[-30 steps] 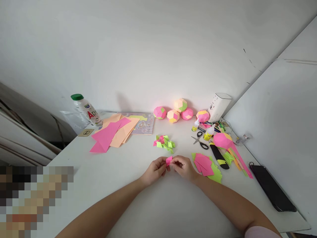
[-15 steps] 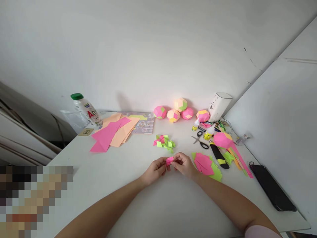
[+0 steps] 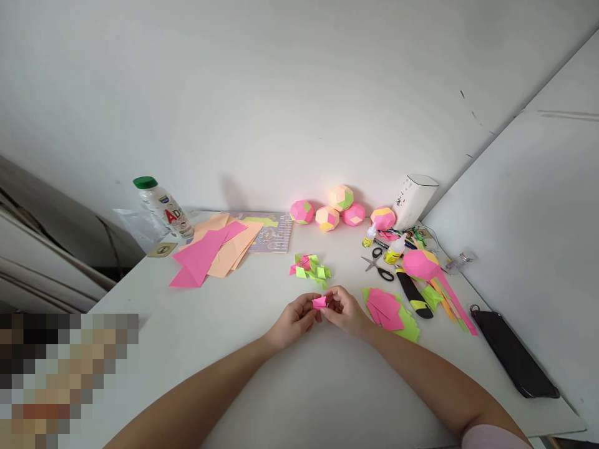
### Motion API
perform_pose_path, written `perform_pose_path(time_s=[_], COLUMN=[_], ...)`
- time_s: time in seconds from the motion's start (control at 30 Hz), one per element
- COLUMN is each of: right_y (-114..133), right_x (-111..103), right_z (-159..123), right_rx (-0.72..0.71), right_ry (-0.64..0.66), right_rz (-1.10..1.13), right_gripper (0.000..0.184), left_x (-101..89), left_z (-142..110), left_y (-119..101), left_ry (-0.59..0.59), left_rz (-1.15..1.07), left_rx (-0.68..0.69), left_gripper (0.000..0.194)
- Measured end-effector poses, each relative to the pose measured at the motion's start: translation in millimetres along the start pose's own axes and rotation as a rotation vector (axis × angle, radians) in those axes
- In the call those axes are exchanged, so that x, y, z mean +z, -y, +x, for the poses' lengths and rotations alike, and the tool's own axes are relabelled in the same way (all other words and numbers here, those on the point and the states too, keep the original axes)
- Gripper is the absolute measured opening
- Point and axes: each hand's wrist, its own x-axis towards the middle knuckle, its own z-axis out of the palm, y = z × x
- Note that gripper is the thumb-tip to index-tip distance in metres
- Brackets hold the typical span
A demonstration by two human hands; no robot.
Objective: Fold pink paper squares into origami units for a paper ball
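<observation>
A small folded piece of pink paper [image 3: 319, 303] is held up between both hands, just above the white table. My left hand [image 3: 296, 319] pinches its left end, and my right hand [image 3: 345, 310] grips the right end between thumb and fingers. Part of the paper is hidden behind the fingertips. Just beyond the hands lies a small heap of folded green and pink paper pieces [image 3: 311, 269]. To the right of my right hand, pink paper cutouts [image 3: 384, 308] rest on top of green ones [image 3: 410, 325].
Several faceted paper balls [image 3: 327, 218] sit along the wall. Scissors [image 3: 378, 264], glue bottles [image 3: 394, 251], a black-and-yellow cutter [image 3: 414, 293] and a black phone [image 3: 515, 353] lie on the right. Pink and peach sheets [image 3: 201, 255], a notebook [image 3: 276, 234] and a white bottle [image 3: 163, 209] occupy the left.
The pink paper has turned slightly between my fingers and shifted a little left, now showing a folded, wider face. Both arms stay in nearly the same place.
</observation>
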Motion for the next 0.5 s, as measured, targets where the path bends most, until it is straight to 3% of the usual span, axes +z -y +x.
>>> perform_pose_path(time_s=[0.13,0.33,0.5], right_y=[7.0,3.0,5.1], right_x=[1.7,3.8,3.9], right_z=[-0.9,-1.2,-2.6], right_rx=[-0.046,-0.125,-0.149], right_ry=[0.056,-0.011,-0.031], right_rz=[-0.132,-0.252,-0.244], right_gripper=[0.006,0.006,0.010], left_x=[1.1,2.4,2.3], left_z=[-0.3,-1.6,-2.0], left_y=[6.3,10.4,7.4], left_ry=[-0.028,-0.049,0.007], left_rz=[0.084,0.274,0.243], left_rx=[0.023,0.142,0.103], left_gripper=[0.039,0.033,0.033])
